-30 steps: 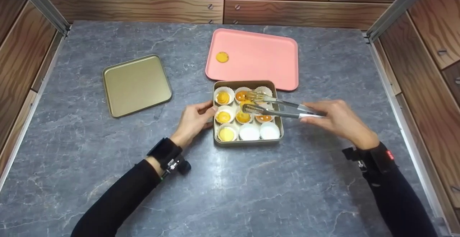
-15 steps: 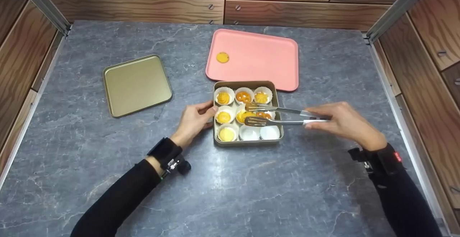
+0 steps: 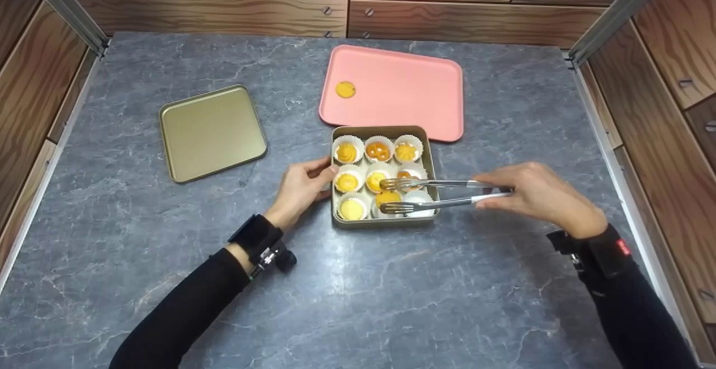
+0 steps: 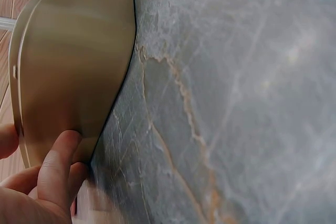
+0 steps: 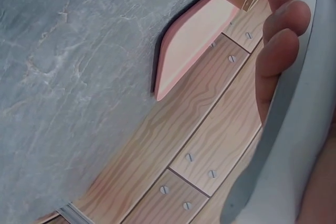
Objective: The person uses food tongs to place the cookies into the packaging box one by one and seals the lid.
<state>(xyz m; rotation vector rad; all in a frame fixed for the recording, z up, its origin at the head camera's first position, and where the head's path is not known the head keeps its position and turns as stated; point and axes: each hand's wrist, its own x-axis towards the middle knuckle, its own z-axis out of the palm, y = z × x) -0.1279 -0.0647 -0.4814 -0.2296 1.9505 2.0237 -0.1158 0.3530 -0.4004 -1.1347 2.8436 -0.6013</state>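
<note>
A gold square tin (image 3: 386, 222) holds rows of white paper cups with small yellow and orange cookies. My left hand (image 3: 302, 190) holds the tin by its left wall, thumb at the rim and fingers against the outer side (image 4: 58, 166). In my right hand (image 3: 523, 193) is a pair of metal tongs (image 3: 442, 183) with white grips (image 5: 294, 145). The tong tips are spread over the tin. A yellow cookie (image 3: 387, 198) shows between them, at the front-row middle cup. The front-right paper cup (image 3: 418, 212) looks white inside, partly covered by the tongs.
Behind the tin lies a pink tray (image 3: 414, 89) with one round yellow cookie (image 3: 345, 89) on it. The tin's gold lid (image 3: 215, 134) lies at the left on the grey marbled table (image 3: 313, 302). Wood-patterned walls (image 3: 212, 14) border the table.
The tongs have moved toward the front of the tin, bringing the yellow cookie from the back of the tin to the front-row middle cup. My left hand has stayed at the tin.
</note>
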